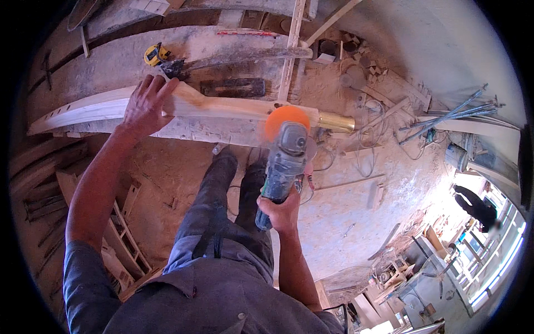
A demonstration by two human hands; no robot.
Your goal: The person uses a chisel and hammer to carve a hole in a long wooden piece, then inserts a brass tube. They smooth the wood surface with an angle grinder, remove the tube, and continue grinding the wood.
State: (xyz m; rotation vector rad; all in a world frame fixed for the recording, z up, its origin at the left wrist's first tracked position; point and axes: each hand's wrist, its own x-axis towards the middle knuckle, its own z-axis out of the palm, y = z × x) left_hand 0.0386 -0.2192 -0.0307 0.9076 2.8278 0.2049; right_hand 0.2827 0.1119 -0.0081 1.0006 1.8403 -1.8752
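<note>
A long pale wooden leg (222,106) lies across the workbench, with dark holes along its left part and a brass-coloured cap (336,122) at its right end. My left hand (146,103) is closed over the wood left of the middle, fingers on its far side. In my right hand (282,210) is a dusty angle grinder (286,161), gripped by its body. The grinder's orange disc (286,121) is at the wood's right part, close to the brass cap. Whether the disc touches the wood cannot be made out.
On the bench (194,42) lie a yellow tape measure (156,54), a wooden-handled hammer (245,55) and a dark flat block (232,87). Cables (364,161) trail over the dusty floor at right. Metal rods (456,119) lean by the wall. Another person (477,207) is far right.
</note>
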